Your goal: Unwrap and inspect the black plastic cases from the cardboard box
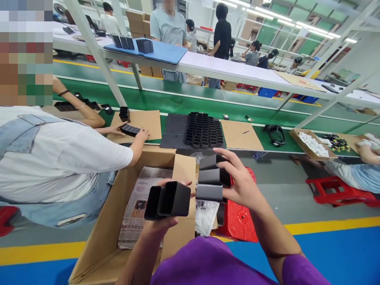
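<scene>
My left hand (162, 225) is wrapped round two black square tubes (178, 200), their hollow ends facing me, above the flap of a cardboard box. To its right, my right hand (242, 184) grips several more black square tubes (209, 192), stacked one above another with fingers along their right side. The two sets are close together in front of me. Inside the open cardboard box (97, 233), folded newspaper (139, 213) lies on the left below my hands. Further off, a dense block of upright black tubes (203, 130) stands on a dark mat (172, 130) on the bench.
A red stool (242, 221) stands under my right forearm, with clear plastic bags (204, 217) beside it. At left, a co-worker (65, 158) handles a row of black tubes (130, 130) on cardboard. Black goggles-like gear (274, 134) and a box of white parts (313, 144) sit rightward.
</scene>
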